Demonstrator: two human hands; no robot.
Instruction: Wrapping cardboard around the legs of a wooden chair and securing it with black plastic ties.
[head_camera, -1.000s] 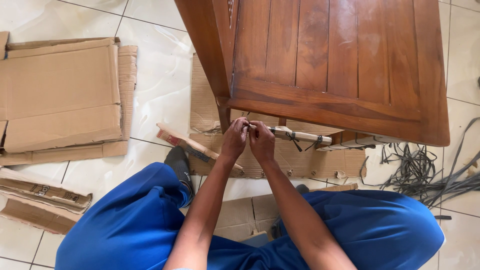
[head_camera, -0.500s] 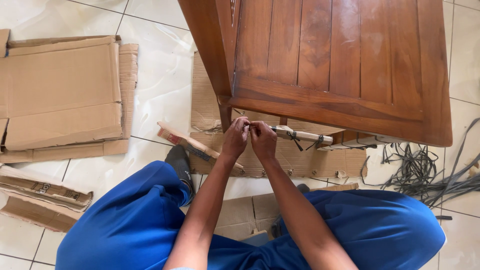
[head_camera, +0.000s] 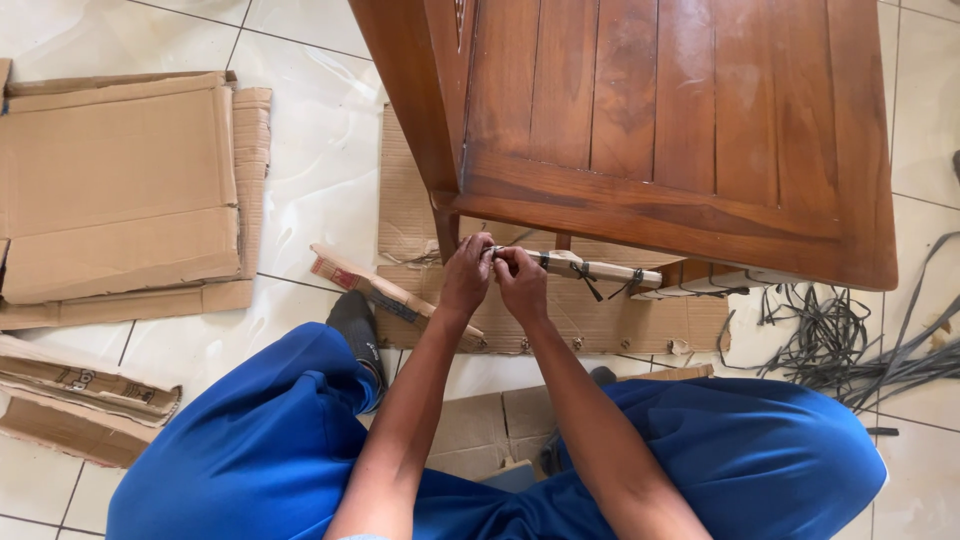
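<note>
My left hand (head_camera: 467, 274) and my right hand (head_camera: 521, 282) are pressed together below the front edge of a brown wooden table (head_camera: 660, 130). Both pinch a dark strap at the left end of a cardboard-wrapped rail (head_camera: 600, 270) that runs under the table. More dark ties bind that wrapping further right. The fingertips hide the strap's end. I squat in blue trousers (head_camera: 270, 440) on the tiled floor.
A flat cardboard sheet (head_camera: 560, 310) lies under the table. Flattened boxes (head_camera: 120, 190) lie at the left, folded cardboard (head_camera: 80, 400) at lower left. A cardboard strip (head_camera: 375, 290) rests by my left foot. A heap of dark straps (head_camera: 850, 345) lies at the right.
My hands have shifted slightly up and stay together on the strap. Nothing else has moved.
</note>
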